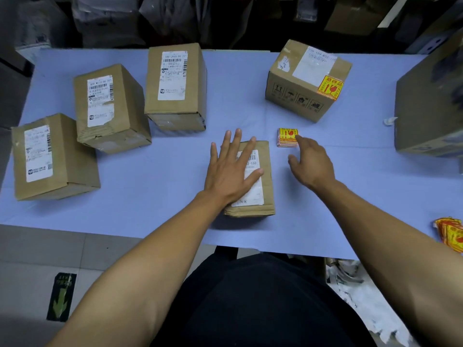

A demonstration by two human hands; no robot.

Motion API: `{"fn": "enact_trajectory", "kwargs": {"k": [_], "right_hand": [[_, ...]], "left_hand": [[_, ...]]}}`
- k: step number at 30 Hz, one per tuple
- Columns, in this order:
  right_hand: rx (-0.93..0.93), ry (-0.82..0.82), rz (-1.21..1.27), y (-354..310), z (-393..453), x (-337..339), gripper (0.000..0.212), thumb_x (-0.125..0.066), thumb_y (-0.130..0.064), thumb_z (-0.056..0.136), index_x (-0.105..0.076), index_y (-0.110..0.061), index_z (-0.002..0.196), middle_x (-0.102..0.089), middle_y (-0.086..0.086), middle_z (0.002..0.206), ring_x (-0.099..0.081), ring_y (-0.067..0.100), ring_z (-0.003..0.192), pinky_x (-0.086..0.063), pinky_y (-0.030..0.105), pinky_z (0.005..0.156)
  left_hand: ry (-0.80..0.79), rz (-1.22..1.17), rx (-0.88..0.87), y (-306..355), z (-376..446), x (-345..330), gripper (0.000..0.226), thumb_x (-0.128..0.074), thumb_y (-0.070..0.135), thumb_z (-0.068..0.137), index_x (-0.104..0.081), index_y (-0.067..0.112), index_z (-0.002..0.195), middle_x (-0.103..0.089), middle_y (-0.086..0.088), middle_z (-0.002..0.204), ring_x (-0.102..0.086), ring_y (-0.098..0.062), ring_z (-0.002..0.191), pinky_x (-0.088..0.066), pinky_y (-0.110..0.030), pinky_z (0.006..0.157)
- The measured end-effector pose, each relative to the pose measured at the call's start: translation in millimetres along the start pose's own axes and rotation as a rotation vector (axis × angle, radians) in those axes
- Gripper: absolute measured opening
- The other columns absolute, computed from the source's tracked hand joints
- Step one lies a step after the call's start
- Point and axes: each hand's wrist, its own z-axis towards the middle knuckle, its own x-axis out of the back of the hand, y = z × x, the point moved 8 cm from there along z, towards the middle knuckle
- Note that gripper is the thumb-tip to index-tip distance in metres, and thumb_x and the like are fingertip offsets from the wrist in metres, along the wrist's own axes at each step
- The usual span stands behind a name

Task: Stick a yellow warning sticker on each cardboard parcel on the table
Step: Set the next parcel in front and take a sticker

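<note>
Sticker stack (287,138) right of near parcel (260,196)

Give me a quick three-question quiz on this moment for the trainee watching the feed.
1. True or false: the left hand lies flat on the near parcel.
2. What does the right hand reach toward?
3. How many parcels visibly carry a yellow sticker: A none, B one, C three?

Key: 1 true. 2 the sticker stack. 3 B, only the far right parcel, on its sticker.

Bare forearms, dark top (263,301)
</note>
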Motion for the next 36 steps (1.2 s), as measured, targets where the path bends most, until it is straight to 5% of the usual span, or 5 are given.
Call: {"fn": "enact_trajectory", "kwargs": {"k": [8, 15, 19, 24, 36], "right_hand": [[0.153, 0.001, -0.324, -18.9, 34.4, -10.4, 0.044, -0.053, -0.006, 0.091, -0.050, 0.001, 0.134, -0.048, 0.022, 0.142, -0.047, 0.047, 0.119, -0.045, 0.049, 0.087], [0.204, 0.049, -0.493, -17.9, 47.2, -18.7, 0.027, -0.049, 0.001, 0.089, -0.061, 0.002, 0.113, -0.058, 0.024, 0.109, -0.053, 0.044, 0.096, -0.032, 0.042, 0.069], [0.273, 0.075, -0.502, -19.8, 43.2, -18.9, 0.023, -0.049, 0.006, 0.085, -0.065, 0.005, 0.101, -0.061, 0.025, 0.099, -0.055, 0.044, 0.089, -0.035, 0.042, 0.066], [0.266, 0.049, -0.529, -16.8, 47.7, -20.3, 0.024, -0.050, -0.012, 0.096, -0.061, -0.002, 0.116, -0.060, 0.020, 0.114, -0.055, 0.040, 0.099, -0.042, 0.044, 0.077], [0.322, 0.124, -0.493, -22.2, 37.8, -20.4, 0.026, -0.042, -0.009, 0.097, -0.063, 0.001, 0.109, -0.063, 0.022, 0.108, -0.055, 0.043, 0.097, -0.038, 0.045, 0.072]], "left_hand": [[-0.029, 0.046, 0.046, -1.6, 7.9, -13.4, 0.075, -0.028, 0.067, 0.096, -0.006, 0.032, 0.158, 0.006, -0.006, 0.168, 0.013, -0.029, 0.153, 0.005, -0.059, 0.119], [-0.025, 0.021, 0.050, -2.1, 7.9, -15.1, 0.075, -0.026, 0.067, 0.095, -0.008, 0.032, 0.158, 0.003, -0.005, 0.168, 0.012, -0.029, 0.153, 0.004, -0.059, 0.119], [-0.016, 0.020, 0.048, -1.9, 8.1, -13.2, 0.075, -0.027, 0.067, 0.095, -0.011, 0.031, 0.158, 0.000, -0.006, 0.168, 0.010, -0.030, 0.154, 0.001, -0.060, 0.119], [-0.021, 0.024, 0.053, -1.5, 7.8, -13.4, 0.076, -0.021, 0.069, 0.093, -0.011, 0.032, 0.158, 0.000, -0.005, 0.168, 0.009, -0.029, 0.154, 0.001, -0.060, 0.118], [0.008, 0.014, 0.058, -2.3, 6.5, -13.0, 0.076, -0.024, 0.068, 0.092, -0.016, 0.031, 0.158, -0.006, -0.005, 0.168, 0.004, -0.029, 0.154, -0.003, -0.062, 0.118]]}}
